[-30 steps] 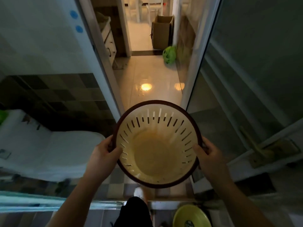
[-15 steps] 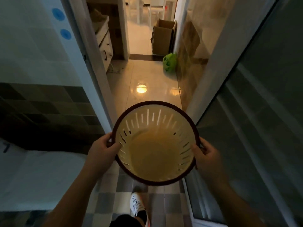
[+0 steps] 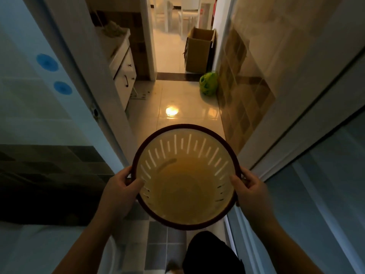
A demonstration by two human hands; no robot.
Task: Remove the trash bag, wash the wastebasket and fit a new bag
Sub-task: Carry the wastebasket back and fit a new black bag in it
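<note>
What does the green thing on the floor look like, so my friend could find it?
Look down the shiny tiled hallway floor towards the far doorway. By the right-hand wall, just in front of the open cardboard box, sits a bright green bag. It is soft, crumpled and the only green thing there.

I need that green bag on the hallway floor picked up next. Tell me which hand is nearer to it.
Right. The right hand grips the wastebasket rim on the side nearer the wall where the green bag lies; the left hand grips the opposite rim.
</note>
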